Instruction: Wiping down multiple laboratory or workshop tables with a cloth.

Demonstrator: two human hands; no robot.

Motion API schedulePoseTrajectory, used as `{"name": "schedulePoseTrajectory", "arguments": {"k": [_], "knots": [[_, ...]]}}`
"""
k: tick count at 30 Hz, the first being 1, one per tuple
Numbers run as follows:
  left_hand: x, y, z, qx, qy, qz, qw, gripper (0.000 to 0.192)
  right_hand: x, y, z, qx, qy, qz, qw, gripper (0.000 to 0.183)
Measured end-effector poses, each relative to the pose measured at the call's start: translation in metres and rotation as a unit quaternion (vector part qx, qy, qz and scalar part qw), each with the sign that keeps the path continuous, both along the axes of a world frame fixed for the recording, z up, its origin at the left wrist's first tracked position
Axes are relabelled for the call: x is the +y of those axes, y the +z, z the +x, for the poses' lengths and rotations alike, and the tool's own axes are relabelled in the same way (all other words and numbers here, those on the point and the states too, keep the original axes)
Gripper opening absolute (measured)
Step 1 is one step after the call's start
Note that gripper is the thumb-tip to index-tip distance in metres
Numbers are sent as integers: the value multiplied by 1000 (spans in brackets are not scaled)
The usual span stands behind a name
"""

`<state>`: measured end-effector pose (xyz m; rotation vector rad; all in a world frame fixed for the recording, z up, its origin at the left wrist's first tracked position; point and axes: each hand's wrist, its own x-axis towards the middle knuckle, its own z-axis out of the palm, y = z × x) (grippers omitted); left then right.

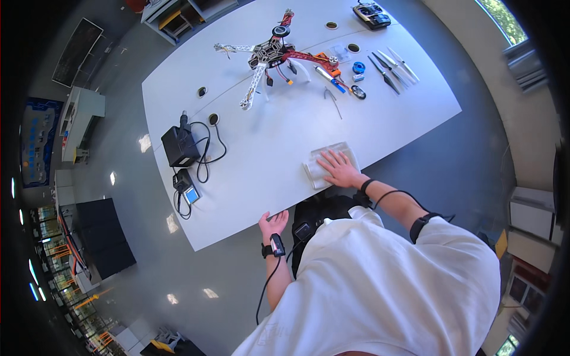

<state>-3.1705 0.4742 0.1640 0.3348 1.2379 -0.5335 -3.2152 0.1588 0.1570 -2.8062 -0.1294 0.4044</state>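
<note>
My right hand (pixel 339 169) lies flat with spread fingers on a folded pale cloth or sheet (pixel 315 174) near the table's front edge. Palm turned up, my left hand (pixel 272 223) is at the front edge of the white table (pixel 267 178), its fingers loosely apart and nothing in it. Whether its fingertips touch the edge, I cannot tell. Farther back stands a quadcopter frame (pixel 270 51) with white and red arms, wires hanging beneath it. Between the frame and the cloth lie thin grey bent pieces (pixel 335 105), perhaps hex keys or ties.
Left on the table are a black box-shaped station (pixel 179 149) with cables and a small blue-faced device (pixel 191 194). Several propellers (pixel 387 73), a blue roll (pixel 358 67), a blue-and-white pen-like tool (pixel 329 79) and a radio transmitter (pixel 372 17) lie at the right. Cable holes (pixel 213 119) pierce the tabletop.
</note>
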Motion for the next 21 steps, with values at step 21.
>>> {"name": "schedulePoseTrajectory", "arguments": {"k": [21], "knots": [[13, -7, -3, 13, -24, -33, 999, 51, 9, -12, 96, 40, -155, 12, 987, 78]]}}
